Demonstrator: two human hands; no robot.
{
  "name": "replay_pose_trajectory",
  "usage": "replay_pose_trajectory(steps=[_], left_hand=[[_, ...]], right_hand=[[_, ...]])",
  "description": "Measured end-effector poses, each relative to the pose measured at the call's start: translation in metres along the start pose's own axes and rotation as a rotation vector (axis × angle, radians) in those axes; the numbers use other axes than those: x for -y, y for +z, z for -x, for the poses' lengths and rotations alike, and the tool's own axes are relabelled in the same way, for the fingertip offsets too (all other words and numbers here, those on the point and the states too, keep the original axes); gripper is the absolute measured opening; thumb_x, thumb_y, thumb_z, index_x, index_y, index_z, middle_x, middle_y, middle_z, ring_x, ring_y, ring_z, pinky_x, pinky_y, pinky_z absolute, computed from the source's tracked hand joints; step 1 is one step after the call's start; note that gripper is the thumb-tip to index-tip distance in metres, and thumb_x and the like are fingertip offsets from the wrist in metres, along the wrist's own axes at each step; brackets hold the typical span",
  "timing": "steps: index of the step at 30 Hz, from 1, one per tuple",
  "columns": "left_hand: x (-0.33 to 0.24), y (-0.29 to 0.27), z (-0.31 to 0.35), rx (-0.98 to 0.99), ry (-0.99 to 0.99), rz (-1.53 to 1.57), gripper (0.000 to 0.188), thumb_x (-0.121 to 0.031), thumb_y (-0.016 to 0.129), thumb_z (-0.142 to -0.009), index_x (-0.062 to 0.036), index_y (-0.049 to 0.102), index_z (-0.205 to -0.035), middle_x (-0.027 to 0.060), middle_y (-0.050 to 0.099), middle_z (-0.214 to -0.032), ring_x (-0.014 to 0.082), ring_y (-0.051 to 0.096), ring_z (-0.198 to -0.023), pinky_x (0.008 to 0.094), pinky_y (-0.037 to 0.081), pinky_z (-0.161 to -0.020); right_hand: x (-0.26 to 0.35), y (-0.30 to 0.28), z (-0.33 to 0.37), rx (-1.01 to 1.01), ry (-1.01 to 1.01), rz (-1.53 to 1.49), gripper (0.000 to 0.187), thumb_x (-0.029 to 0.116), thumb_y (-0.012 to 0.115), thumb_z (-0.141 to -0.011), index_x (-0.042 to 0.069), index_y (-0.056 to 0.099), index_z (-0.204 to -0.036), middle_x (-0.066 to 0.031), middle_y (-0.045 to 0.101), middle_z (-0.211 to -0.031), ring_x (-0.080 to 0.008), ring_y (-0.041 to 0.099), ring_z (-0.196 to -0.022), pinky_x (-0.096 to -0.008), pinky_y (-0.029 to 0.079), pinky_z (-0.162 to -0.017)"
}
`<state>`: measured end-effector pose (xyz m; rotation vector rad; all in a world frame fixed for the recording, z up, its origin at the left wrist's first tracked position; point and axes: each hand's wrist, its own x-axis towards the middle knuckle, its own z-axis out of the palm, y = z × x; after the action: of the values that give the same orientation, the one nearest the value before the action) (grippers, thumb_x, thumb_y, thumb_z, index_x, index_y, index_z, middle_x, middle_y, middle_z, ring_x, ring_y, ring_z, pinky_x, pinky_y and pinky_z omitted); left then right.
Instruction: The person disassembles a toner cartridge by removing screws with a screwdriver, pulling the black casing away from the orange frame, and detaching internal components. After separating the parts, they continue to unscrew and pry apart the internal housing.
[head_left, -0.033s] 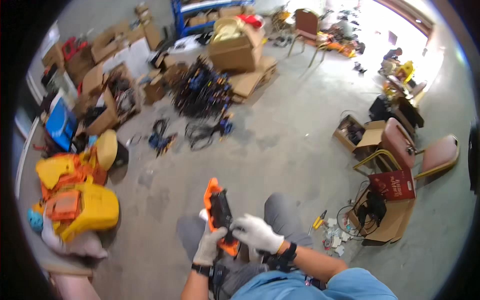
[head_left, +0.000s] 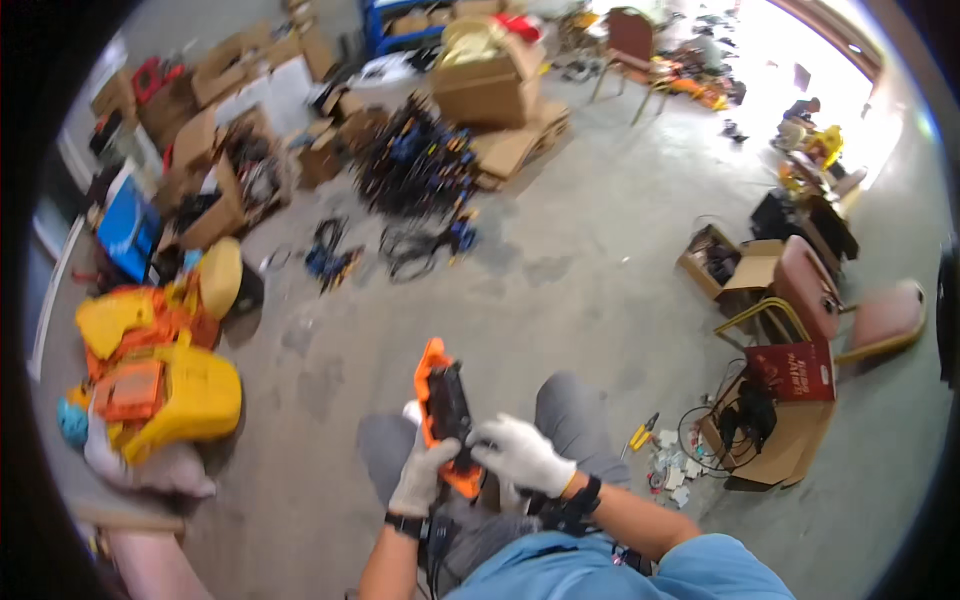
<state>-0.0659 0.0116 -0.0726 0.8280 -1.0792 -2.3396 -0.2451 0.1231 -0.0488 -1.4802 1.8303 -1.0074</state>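
Both gloved hands are gripping an orange-and-black device (head_left: 445, 415) at lower centre. The left hand (head_left: 420, 478) is wrapping its fingers round the lower edge; the right hand (head_left: 520, 455) is closing on its side.

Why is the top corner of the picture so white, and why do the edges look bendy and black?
In the head view, daylight from the doorway washes the top right out; the fisheye lens curves the floor and leaves a black rim; the gloved hands are slightly blurred.

Yellow-and-orange plastic toys (head_left: 150, 370) sit far left, cardboard boxes (head_left: 490, 85) crowd the back, a cable tangle (head_left: 415, 165) lies mid-floor, pink chairs (head_left: 850, 310) right, yellow-handled pliers (head_left: 640, 435) nearby.
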Motion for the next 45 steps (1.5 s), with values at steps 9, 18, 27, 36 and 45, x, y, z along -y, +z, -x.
replay_pose_trajectory(steps=[9,18,27,36,45], left_hand=[[-0.001,-0.007,-0.015,-0.04,0.017,-0.07,0.059,-0.016,0.068,-0.095,-0.0009,0.051,-0.149,0.0098,0.07,-0.12,0.0182,0.069,-0.106,0.0341,0.058,-0.096],[-0.005,-0.006,-0.005,-0.01,-0.028,-0.071,0.051,-0.021,0.066,-0.099,-0.0019,0.053,-0.144,0.011,0.07,-0.117,0.017,0.071,-0.1,0.0333,0.062,-0.088],[0.005,-0.013,-0.01,0.006,-0.028,-0.012,0.055,-0.02,0.063,-0.103,-0.0055,0.048,-0.155,0.008,0.066,-0.129,0.0165,0.066,-0.116,0.0354,0.056,-0.102],[0.007,-0.015,-0.01,-0.033,-0.057,-0.004,0.056,-0.017,0.063,-0.103,-0.0057,0.045,-0.155,0.0078,0.066,-0.127,0.0172,0.067,-0.113,0.0358,0.058,-0.1],[0.014,-0.022,-0.012,-0.054,-0.081,0.042,0.056,-0.015,0.064,-0.102,-0.0054,0.046,-0.154,0.0086,0.067,-0.126,0.0175,0.067,-0.113,0.0358,0.058,-0.1]], right_hand=[[0.019,-0.014,-0.002,0.056,0.081,-0.044,0.018,0.01,0.077,-0.091,0.006,0.077,-0.109,-0.0143,0.068,-0.101,-0.0312,0.071,-0.093,-0.0398,0.057,-0.083],[0.025,0.004,0.003,0.032,0.051,-0.081,0.02,0.006,0.079,-0.089,0.004,0.077,-0.109,-0.0147,0.068,-0.1,-0.0326,0.073,-0.093,-0.0397,0.057,-0.082],[0.026,0.019,0.002,-0.079,-0.077,-0.028,0.02,0.001,0.081,-0.089,-0.001,0.077,-0.108,-0.0147,0.069,-0.096,-0.0289,0.074,-0.087,-0.0365,0.058,-0.077],[0.027,0.025,0.003,-0.074,-0.114,0.077,0.02,0.009,0.08,-0.089,0.008,0.076,-0.109,-0.0124,0.07,-0.102,-0.0352,0.073,-0.093,-0.0437,0.058,-0.079],[0.028,0.027,0.001,-0.078,-0.1,0.14,0.022,0.005,0.081,-0.089,0.004,0.075,-0.109,-0.015,0.068,-0.1,-0.0356,0.072,-0.088,-0.0417,0.057,-0.075]])
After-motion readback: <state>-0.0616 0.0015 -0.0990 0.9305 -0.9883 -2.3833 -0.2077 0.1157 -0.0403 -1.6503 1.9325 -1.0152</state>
